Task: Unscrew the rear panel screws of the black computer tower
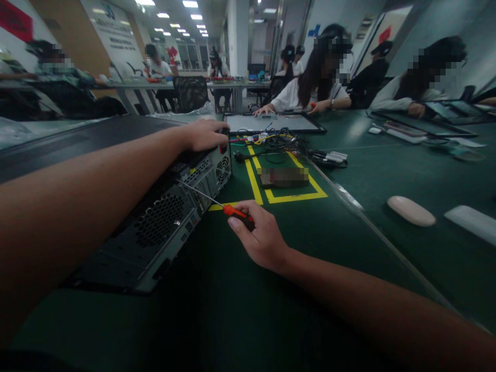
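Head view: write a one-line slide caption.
Right hand holds an orange-handled screwdriver to the rear of a computer case on a green table; left hand grips its top edge.

One computer case (155, 222); one screwdriver (231, 210); two hands at work, one left hand (205, 135) and one right hand (263, 237); one white mouse (411, 211); one white keyboard (470, 223); one yellow taped outline (287, 197); three people (294, 95) seated on the right, more far behind.

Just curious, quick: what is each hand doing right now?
Left hand: rests on the computer case; grip cannot be told.
Right hand: closed, holding the screwdriver.
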`<control>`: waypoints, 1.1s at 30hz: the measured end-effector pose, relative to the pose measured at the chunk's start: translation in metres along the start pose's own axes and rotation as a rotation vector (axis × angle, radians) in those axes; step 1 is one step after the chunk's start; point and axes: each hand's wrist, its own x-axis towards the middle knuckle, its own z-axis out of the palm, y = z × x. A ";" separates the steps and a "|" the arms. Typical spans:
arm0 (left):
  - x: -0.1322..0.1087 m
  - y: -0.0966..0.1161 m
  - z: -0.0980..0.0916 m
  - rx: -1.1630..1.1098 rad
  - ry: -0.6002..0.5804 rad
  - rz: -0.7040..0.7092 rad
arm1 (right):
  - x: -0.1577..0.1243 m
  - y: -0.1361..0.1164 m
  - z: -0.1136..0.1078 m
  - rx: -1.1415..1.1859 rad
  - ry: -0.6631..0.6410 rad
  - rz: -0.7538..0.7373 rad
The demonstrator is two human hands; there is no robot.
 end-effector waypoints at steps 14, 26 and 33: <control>-0.001 0.002 -0.001 0.030 -0.016 -0.010 | -0.002 0.004 0.004 0.055 -0.034 0.017; -0.001 0.003 -0.001 0.067 -0.028 -0.010 | -0.001 0.004 0.003 0.054 -0.031 0.021; 0.001 -0.001 0.001 0.037 -0.004 -0.003 | 0.000 0.001 0.002 0.027 -0.024 0.008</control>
